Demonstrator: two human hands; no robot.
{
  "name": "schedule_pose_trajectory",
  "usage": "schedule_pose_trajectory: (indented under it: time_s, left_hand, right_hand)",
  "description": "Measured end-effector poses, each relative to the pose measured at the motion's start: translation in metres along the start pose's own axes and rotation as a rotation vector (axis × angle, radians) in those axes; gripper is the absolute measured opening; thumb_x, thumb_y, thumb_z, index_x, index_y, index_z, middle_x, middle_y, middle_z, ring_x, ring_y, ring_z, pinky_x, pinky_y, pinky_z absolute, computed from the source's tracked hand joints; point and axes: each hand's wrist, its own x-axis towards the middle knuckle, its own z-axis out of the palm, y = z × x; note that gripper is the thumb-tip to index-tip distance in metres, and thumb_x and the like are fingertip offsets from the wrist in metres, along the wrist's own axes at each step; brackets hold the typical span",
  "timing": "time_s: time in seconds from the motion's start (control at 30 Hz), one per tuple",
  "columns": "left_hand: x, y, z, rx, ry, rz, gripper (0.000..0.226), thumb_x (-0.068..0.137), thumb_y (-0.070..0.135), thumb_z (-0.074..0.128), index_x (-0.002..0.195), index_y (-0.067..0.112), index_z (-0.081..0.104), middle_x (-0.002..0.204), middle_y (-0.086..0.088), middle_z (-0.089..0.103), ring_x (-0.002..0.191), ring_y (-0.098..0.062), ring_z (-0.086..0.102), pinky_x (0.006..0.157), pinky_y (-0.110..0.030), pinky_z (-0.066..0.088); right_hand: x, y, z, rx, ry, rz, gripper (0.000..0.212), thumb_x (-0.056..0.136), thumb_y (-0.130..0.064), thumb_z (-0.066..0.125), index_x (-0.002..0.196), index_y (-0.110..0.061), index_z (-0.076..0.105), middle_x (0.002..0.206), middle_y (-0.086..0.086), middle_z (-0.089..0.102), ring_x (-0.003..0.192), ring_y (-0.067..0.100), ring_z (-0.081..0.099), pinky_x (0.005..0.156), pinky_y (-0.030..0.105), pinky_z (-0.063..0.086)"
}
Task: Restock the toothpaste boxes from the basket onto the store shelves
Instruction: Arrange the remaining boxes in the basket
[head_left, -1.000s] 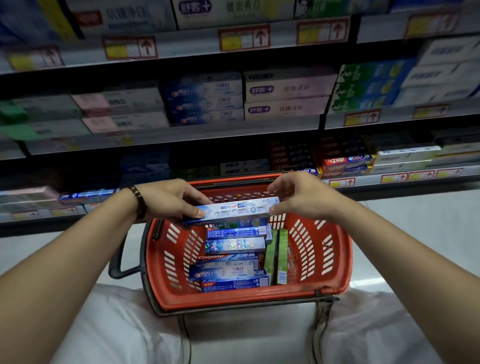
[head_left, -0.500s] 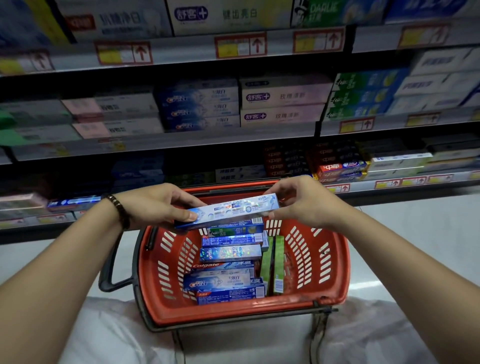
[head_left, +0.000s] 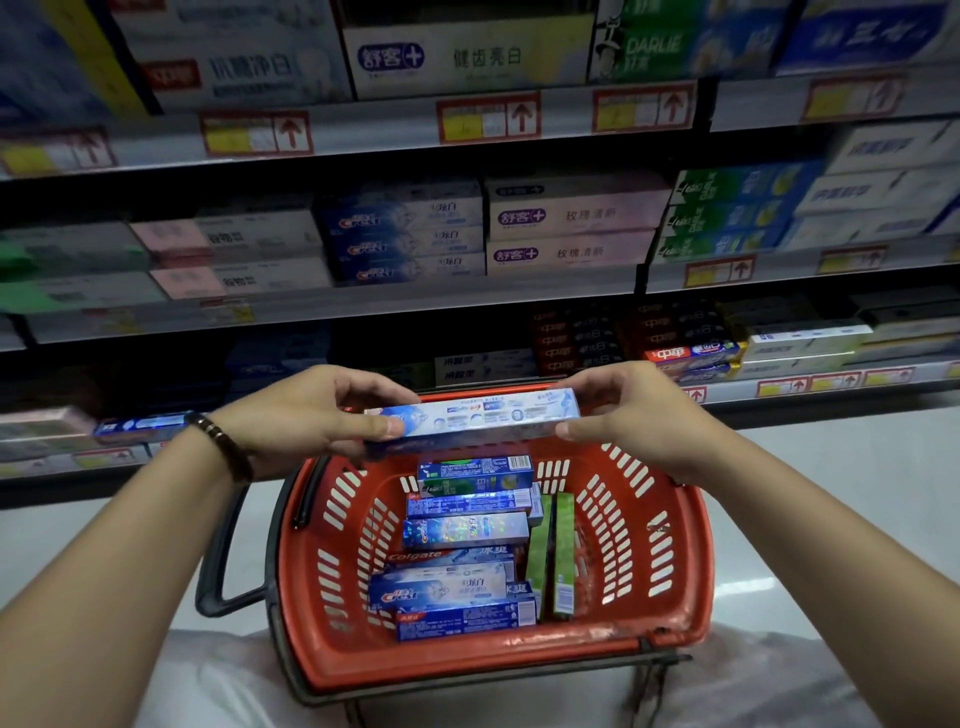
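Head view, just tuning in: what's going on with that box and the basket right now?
A person holds one blue-and-white toothpaste box level between both hands, the left hand gripping its left end and the right hand its right end, above the red basket. It has not reached a shelf yet. More toothpaste boxes lie stacked in the basket, with two green boxes standing on edge beside them. The store shelves ahead already carry rows of boxes, including matching Crest boxes on the middle shelf.

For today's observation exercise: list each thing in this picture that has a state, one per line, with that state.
Toothpaste box: lifted above basket, level, held at both ends.
Left hand: gripping box.
Right hand: gripping box.
Red basket: partly filled with boxes.
Green boxes: on edge.
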Motion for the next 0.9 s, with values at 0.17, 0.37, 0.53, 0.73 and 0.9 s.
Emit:
schedule_pose_trajectory:
  time_s: [0.17,0.37,0.53,0.73,0.9]
  left_hand:
    - [-0.005,0.007,-0.005,-0.043,0.058,0.081,0.05,0.081,-0.012,0.075,0.126,0.008,0.068,0.117,-0.015,0.076,0.099,-0.026,0.075,0.087,-0.03,0.062]
    - [-0.006,0.012,-0.004,-0.042,0.14,0.145,0.049,0.08,-0.015,0.075,0.123,0.007,0.068,0.114,-0.019,0.076,0.102,-0.026,0.072,0.091,-0.034,0.06]
    - [-0.008,0.015,-0.004,-0.103,0.164,0.151,0.046,0.084,-0.015,0.071,0.124,0.007,0.067,0.111,-0.019,0.076,0.099,-0.026,0.074,0.085,-0.032,0.063]
    - [-0.007,0.016,-0.006,-0.191,0.17,0.144,0.049,0.085,-0.017,0.068,0.128,0.006,0.065,0.115,-0.02,0.075,0.103,-0.029,0.074,0.081,-0.031,0.064]
    - [-0.006,0.018,-0.007,-0.246,0.176,0.15,0.049,0.086,-0.016,0.066,0.13,0.006,0.063,0.117,-0.022,0.074,0.11,-0.035,0.073,0.083,-0.034,0.064]
  right_hand:
    - [0.001,-0.003,-0.004,0.114,0.026,0.003,0.032,0.087,-0.001,0.084,0.115,-0.016,0.078,0.101,0.006,0.082,0.096,0.03,0.079,0.09,0.047,0.065]
    - [0.004,-0.007,-0.001,0.228,0.073,0.01,0.031,0.089,0.003,0.079,0.116,-0.011,0.077,0.106,0.008,0.082,0.105,0.032,0.077,0.089,0.042,0.065]
    - [0.002,-0.01,-0.001,0.269,0.102,0.025,0.03,0.09,0.001,0.079,0.118,-0.009,0.075,0.106,0.009,0.081,0.103,0.027,0.078,0.082,0.036,0.067]
    - [0.003,-0.014,0.002,0.302,0.149,0.043,0.029,0.088,-0.007,0.084,0.115,-0.009,0.075,0.103,0.012,0.081,0.096,0.026,0.08,0.074,0.029,0.066]
    - [0.007,-0.018,0.006,0.352,0.198,0.063,0.033,0.087,-0.009,0.085,0.117,-0.009,0.071,0.103,0.012,0.081,0.095,0.025,0.08,0.08,0.035,0.066]
